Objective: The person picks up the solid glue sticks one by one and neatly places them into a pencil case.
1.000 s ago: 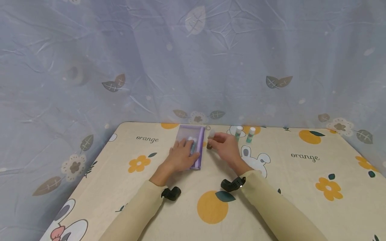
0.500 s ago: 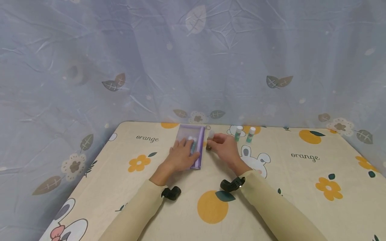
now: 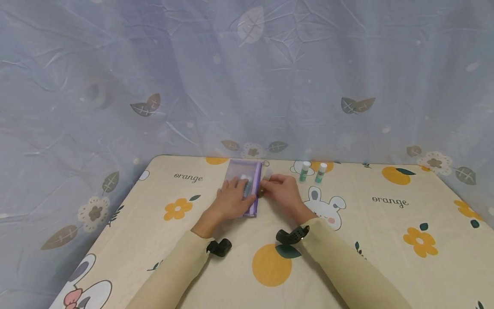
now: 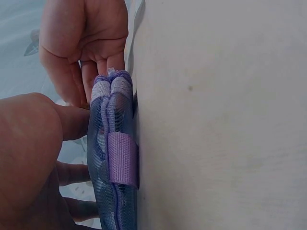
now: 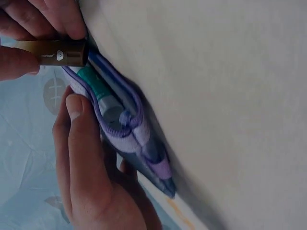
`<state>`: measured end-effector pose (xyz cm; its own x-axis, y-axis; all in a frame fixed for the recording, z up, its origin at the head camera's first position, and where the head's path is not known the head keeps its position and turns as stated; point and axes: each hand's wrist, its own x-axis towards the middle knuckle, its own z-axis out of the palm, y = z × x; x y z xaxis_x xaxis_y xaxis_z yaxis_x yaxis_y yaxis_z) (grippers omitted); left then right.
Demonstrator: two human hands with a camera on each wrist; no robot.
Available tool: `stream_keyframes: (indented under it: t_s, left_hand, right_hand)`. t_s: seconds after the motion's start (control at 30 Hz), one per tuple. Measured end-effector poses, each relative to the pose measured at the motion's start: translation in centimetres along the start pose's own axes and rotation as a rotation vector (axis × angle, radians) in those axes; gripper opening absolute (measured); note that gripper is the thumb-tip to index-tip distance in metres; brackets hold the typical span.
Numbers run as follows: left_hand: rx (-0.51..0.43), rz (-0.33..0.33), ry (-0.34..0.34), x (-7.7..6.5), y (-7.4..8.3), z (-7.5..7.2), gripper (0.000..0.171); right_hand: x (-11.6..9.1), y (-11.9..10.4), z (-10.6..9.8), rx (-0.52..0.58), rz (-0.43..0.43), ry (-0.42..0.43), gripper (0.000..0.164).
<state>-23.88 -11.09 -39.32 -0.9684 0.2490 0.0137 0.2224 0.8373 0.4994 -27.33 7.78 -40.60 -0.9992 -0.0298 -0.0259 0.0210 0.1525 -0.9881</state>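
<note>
A purple mesh pouch is laid on the cloth-covered surface, its zipped side turned toward the right hand. The pouch is covered in part by the left hand, whose fingers are spread over the mesh and whose thumb is placed at the rim of the gaping mouth. A brown tube is pinched between the thumb and fingers of the right hand, its dark end held at that mouth; whether the rim has been passed cannot be told. Inside the pouch, a green tube is seen lying lengthwise. A small ring is attached near the pouch's far corner. Beyond the right hand, two more green tubes with white caps, a nearer one and a farther one, are stood side by side, slightly apart. Black cameras are worn on both wrists.
</note>
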Motion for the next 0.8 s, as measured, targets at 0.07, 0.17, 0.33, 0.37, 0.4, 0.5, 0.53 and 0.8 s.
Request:
stream_keyframes:
  t_s: [0.07,0.17,0.33,0.37,0.4,0.5,0.53,0.8]
  left_hand:
    - [-0.003,0.001,0.001,-0.01,0.00,0.00,0.067]
    - [-0.006,0.003,0.002,0.04,0.00,0.03,0.067]
    - [-0.011,0.004,0.000,0.08,0.11,-0.03,0.067]
    - [-0.010,0.004,-0.001,0.08,0.16,-0.05,0.067]
    - [-0.010,0.002,-0.004,0.09,0.17,-0.06,0.067]
    - [-0.013,0.004,-0.002,0.09,0.24,-0.07,0.067]
    - [-0.014,0.006,0.000,0.09,0.24,-0.07,0.067]
    - [-0.029,0.012,0.014,0.11,-0.01,-0.01,0.066]
  right_hand:
    - [-0.01,0.04,0.12,0.035,0.016,-0.014,0.021]
    - [-0.04,0.02,0.22,0.082,0.045,-0.035,0.024]
    - [-0.12,-0.12,0.25,0.126,0.093,-0.058,0.032]
    - [-0.13,-0.12,0.24,0.138,0.099,-0.063,0.033]
    - [-0.15,-0.11,0.25,0.150,0.105,-0.067,0.034]
    - [-0.13,0.02,0.35,0.194,0.111,-0.074,0.033]
    - [-0.11,0.07,0.40,0.209,0.112,-0.076,0.033]
    - [-0.20,0.03,0.99,0.311,0.149,-0.109,0.025]
